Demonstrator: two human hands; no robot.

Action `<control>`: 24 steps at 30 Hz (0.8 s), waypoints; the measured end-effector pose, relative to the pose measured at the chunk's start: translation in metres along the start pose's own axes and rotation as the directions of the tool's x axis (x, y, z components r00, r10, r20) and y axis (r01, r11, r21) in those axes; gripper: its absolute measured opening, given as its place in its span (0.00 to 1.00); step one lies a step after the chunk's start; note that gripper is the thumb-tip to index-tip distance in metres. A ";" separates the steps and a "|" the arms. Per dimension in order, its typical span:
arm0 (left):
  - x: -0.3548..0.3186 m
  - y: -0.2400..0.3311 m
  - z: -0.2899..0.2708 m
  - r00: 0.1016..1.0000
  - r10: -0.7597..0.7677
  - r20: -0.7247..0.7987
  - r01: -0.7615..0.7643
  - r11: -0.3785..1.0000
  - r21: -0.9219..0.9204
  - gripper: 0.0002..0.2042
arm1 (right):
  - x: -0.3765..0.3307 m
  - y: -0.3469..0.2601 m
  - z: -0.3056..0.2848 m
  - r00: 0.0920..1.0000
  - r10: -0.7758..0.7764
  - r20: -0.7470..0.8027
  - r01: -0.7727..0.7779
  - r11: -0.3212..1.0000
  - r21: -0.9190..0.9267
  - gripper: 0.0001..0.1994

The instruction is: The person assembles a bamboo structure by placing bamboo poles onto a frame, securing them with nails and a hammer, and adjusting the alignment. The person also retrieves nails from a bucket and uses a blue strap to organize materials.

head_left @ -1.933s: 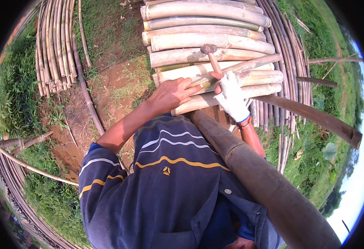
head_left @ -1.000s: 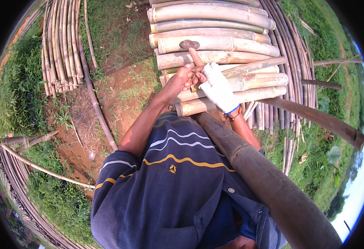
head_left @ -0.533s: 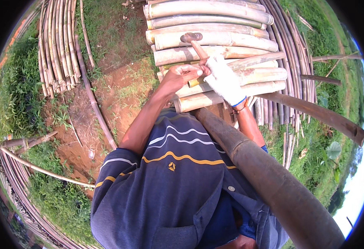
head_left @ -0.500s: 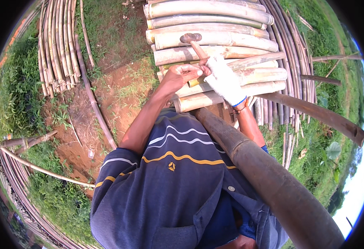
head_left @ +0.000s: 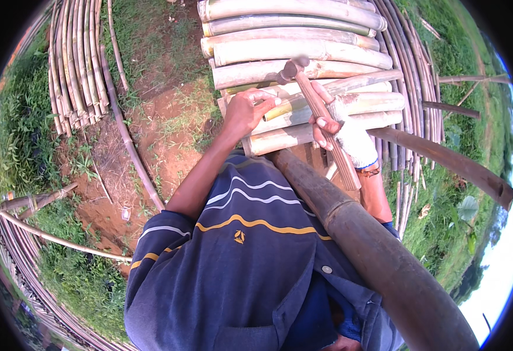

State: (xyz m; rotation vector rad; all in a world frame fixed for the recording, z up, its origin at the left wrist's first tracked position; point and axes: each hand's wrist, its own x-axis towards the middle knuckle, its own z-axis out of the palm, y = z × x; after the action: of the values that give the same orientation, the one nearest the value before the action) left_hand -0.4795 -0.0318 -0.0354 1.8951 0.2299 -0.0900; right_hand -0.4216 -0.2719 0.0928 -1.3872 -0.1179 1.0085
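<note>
Your right hand [head_left: 343,130], wearing a white glove with bare fingertips, is wrapped tight around the wooden handle of a hammer [head_left: 318,114], whose metal head sits raised above the stacked bamboo poles [head_left: 303,47]. Your left hand [head_left: 246,110] rests on one of the split bamboo pieces [head_left: 294,105], fingers curled against its end; whether they pinch something small there, you cannot tell. A thick dark bamboo pole [head_left: 379,251] runs diagonally across your chest. More thin bamboo canes [head_left: 78,64] lie on the ground at left.
</note>
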 end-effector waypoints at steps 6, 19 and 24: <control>-0.013 0.002 0.004 0.986 0.129 -0.107 -0.133 0.991 -0.033 0.13 | -0.024 -0.019 0.004 0.996 -0.002 0.090 0.017 0.986 -0.168 0.38; -0.037 0.015 0.027 0.890 0.286 -0.356 -0.274 0.958 0.085 0.07 | -0.038 -0.050 0.016 0.998 -0.040 -0.040 0.005 0.763 -0.646 0.32; -0.043 0.010 0.030 0.833 0.422 -0.358 -0.368 0.906 0.211 0.06 | -0.049 -0.025 0.010 0.991 -0.126 0.034 0.105 0.617 -0.779 0.32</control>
State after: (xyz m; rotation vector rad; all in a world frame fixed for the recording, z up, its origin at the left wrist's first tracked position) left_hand -0.5181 -0.0681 -0.0290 2.0446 0.0984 0.5837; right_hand -0.4444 -0.2925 0.1394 -2.1584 -0.7002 0.8488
